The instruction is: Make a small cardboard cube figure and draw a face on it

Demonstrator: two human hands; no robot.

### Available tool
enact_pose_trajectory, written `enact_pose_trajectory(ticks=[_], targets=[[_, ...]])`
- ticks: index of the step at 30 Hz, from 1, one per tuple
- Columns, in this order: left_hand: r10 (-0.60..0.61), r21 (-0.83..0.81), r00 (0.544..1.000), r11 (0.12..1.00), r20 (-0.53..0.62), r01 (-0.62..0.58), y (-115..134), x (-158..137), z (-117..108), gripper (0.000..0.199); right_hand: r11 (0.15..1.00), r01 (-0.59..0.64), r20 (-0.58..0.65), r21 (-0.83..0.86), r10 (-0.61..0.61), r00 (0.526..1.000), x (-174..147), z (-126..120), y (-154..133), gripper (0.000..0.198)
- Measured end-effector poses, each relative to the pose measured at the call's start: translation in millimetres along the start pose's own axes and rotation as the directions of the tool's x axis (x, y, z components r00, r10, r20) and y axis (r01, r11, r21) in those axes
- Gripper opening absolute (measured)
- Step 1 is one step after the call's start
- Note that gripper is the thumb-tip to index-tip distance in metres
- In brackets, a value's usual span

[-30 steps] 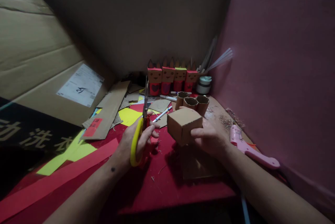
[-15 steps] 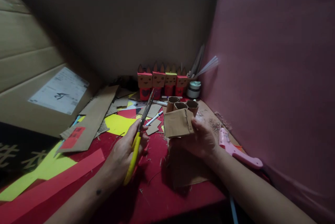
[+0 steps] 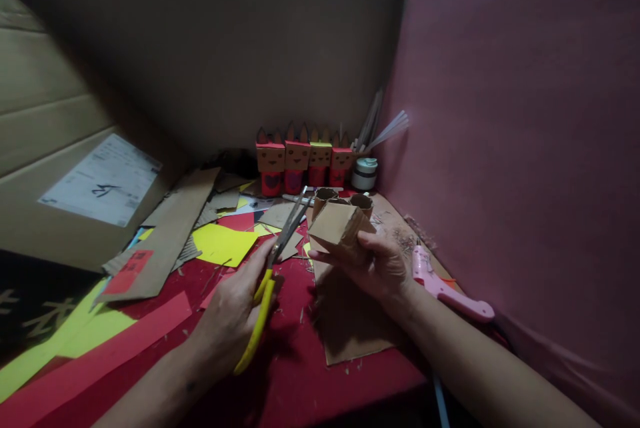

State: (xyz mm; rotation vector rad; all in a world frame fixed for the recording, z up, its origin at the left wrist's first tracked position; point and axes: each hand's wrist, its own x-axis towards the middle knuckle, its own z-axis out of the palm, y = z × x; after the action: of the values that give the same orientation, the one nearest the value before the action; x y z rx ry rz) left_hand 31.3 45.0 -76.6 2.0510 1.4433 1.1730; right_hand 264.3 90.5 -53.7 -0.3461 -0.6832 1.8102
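Observation:
My left hand (image 3: 245,305) is closed around the yellow handles of a pair of scissors (image 3: 270,275), whose blades point up and away, parted a little. In my right hand (image 3: 377,265) is a small cardboard box (image 3: 337,228), held tilted between thumb and fingers, one face turned up toward me. The blade tips are close to the box's left side; I cannot tell whether they touch anything. Just behind the box stand cardboard tubes (image 3: 361,203), partly hidden by it. Under my right hand lies a flat cardboard sheet (image 3: 350,328).
Several box-headed cardboard figures (image 3: 297,158) stand at the back beside a lidded jar (image 3: 365,173) and glue sticks (image 3: 393,129). A pink glue gun (image 3: 450,291) lies at the right by the wall. Cardboard strips (image 3: 167,235), yellow paper (image 3: 225,245) and red paper (image 3: 100,361) cover the left.
The box has tilted in my right hand, showing more of its right side. In my left hand, the scissors have swung toward the box and their blades have parted slightly.

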Motion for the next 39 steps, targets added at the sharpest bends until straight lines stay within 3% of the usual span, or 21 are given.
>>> enact_pose_trajectory(ticks=[5,13,25,33,39], targets=[[0.225,0.269,0.972,0.934,0.072,-0.236,-7.9,-2.0,5.0,0.06,0.989,0.077,-0.041,-0.127,-0.083,0.996,3.1,-1.5,1.0,0.05],[0.394,0.454,0.915,0.802,0.085,-0.387,-10.5,-4.3,7.7,0.067,0.965,0.137,-0.09,-0.222,-0.161,0.983,1.3,8.4,1.2,0.066],[0.461,0.581,0.88,0.689,0.111,-0.434,5.1,-0.8,4.8,0.055,0.937,0.174,-0.066,-0.302,-0.203,0.977,1.6,8.0,3.4,0.064],[0.431,0.569,0.892,0.704,0.133,-0.425,-2.8,-3.9,6.0,0.053,0.937,0.161,-0.101,-0.308,-0.201,0.974,1.2,9.5,3.1,0.065],[0.463,0.606,0.874,0.656,0.148,-0.45,-3.9,-2.5,3.3,0.053,0.937,0.157,-0.096,-0.311,-0.195,0.976,0.9,9.4,4.3,0.065]])
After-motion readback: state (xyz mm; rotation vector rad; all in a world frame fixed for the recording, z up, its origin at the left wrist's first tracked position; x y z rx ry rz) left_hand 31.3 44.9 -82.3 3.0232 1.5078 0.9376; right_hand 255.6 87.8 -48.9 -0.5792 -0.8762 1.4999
